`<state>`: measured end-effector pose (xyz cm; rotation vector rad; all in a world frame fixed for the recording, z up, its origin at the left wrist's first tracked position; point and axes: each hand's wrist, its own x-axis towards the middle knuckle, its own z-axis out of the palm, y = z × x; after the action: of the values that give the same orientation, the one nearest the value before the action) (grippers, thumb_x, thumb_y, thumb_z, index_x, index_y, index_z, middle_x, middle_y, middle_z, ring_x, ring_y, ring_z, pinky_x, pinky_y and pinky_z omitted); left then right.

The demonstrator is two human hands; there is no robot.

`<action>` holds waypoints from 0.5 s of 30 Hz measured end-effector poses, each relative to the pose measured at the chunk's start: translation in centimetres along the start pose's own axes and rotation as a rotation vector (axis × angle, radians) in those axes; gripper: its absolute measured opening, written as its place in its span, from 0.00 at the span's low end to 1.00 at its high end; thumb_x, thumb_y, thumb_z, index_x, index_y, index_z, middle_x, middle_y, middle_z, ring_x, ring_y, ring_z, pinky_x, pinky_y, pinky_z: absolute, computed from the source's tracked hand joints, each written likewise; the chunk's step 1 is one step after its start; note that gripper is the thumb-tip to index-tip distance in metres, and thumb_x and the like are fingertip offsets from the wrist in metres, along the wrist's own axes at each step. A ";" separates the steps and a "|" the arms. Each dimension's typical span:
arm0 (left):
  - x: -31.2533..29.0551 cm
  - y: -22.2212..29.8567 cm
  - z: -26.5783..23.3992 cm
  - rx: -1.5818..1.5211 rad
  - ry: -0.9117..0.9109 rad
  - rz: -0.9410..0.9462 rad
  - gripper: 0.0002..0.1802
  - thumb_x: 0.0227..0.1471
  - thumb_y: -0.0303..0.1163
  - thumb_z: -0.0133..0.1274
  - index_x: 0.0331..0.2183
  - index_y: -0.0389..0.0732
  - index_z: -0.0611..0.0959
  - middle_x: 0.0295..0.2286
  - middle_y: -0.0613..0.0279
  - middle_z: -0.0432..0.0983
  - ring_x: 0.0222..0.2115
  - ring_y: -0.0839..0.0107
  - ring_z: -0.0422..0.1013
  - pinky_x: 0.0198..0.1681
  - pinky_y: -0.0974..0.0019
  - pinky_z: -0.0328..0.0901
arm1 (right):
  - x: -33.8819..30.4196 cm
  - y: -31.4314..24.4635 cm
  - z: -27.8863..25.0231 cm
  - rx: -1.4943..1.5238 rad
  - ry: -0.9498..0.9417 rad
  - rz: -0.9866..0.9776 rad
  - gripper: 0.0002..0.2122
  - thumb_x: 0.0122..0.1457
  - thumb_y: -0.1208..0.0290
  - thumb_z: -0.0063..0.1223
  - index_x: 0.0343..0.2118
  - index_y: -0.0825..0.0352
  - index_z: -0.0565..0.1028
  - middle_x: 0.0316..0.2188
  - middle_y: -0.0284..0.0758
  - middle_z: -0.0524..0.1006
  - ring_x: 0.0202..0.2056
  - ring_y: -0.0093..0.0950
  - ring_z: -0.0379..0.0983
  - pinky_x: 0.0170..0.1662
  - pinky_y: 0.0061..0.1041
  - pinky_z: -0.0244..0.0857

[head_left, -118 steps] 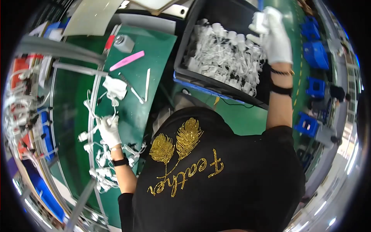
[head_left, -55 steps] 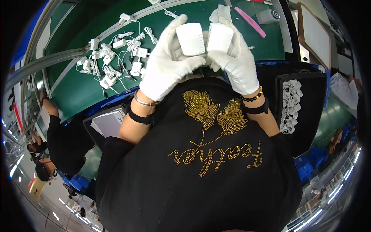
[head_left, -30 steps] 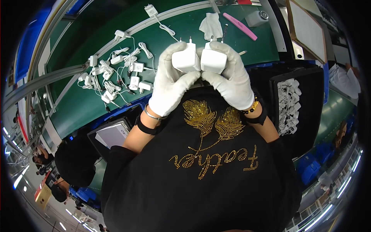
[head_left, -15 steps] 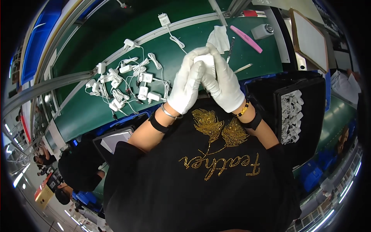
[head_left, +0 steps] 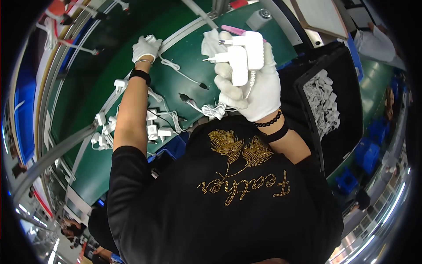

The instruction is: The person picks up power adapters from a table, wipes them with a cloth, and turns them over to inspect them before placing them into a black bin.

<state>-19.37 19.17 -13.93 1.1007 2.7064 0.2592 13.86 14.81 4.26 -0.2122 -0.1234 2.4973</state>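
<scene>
Right hand [head_left: 266, 90] – clamped on two white adapters [head_left: 254, 50] | left hand [head_left: 145, 48] – by the rail [head_left: 184, 32], closure unclear to me | I'd keep the cord [head_left: 214, 111] slack

Flat green surface [head_left: 189, 50]. Above it: two boxy white plastic plug adapters [head_left: 239, 66]. On it: slim pink plastic strip [head_left: 233, 30]. Right of it: deep black plastic bin [head_left: 348, 105]. Before it: black fabric shirt [head_left: 211, 229], gold dotted twin-feather pattern [head_left: 226, 141].

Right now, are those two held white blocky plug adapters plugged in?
Unplugged: both adapters sit in the white-gloved right hand, metal pins exposed.
</scene>
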 end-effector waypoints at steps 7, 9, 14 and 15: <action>1.4 -0.7 2.1 -0.558 0.015 0.040 0.39 0.43 0.43 0.65 0.55 0.40 0.71 0.44 0.46 0.77 0.46 0.53 0.74 0.51 0.58 0.67 | -2.3 -1.3 0.3 0.168 -0.244 0.075 0.36 0.60 0.35 0.38 0.61 0.61 0.61 0.31 0.44 0.73 0.16 0.26 0.62 0.10 0.19 0.50; -2.1 1.8 -0.4 -0.890 -0.102 0.097 0.34 0.48 0.38 0.63 0.54 0.39 0.71 0.42 0.53 0.78 0.41 0.60 0.75 0.47 0.62 0.69 | -3.3 -2.1 -0.4 0.162 -0.232 0.028 0.36 0.60 0.35 0.38 0.61 0.61 0.61 0.31 0.44 0.73 0.16 0.26 0.62 0.10 0.19 0.50; -14.1 5.0 -7.8 -1.668 -0.625 0.215 0.28 0.62 0.47 0.48 0.55 0.38 0.69 0.18 0.73 0.63 0.12 0.83 0.53 0.14 0.78 0.51 | -7.3 -4.0 1.0 0.085 -0.066 -0.094 0.37 0.60 0.35 0.37 0.62 0.63 0.59 0.33 0.47 0.74 0.15 0.26 0.63 0.10 0.20 0.51; -15.8 5.6 -8.1 -1.752 -0.681 0.109 0.29 0.62 0.50 0.46 0.55 0.38 0.68 0.17 0.73 0.60 0.12 0.83 0.51 0.13 0.77 0.49 | -8.6 -4.7 1.4 0.060 0.024 -0.134 0.37 0.61 0.35 0.37 0.62 0.63 0.59 0.34 0.47 0.74 0.15 0.27 0.63 0.10 0.21 0.51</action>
<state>-6.68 11.30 -2.80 0.4858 0.9858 1.4749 23.20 13.40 7.31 -0.2025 -0.0512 2.3603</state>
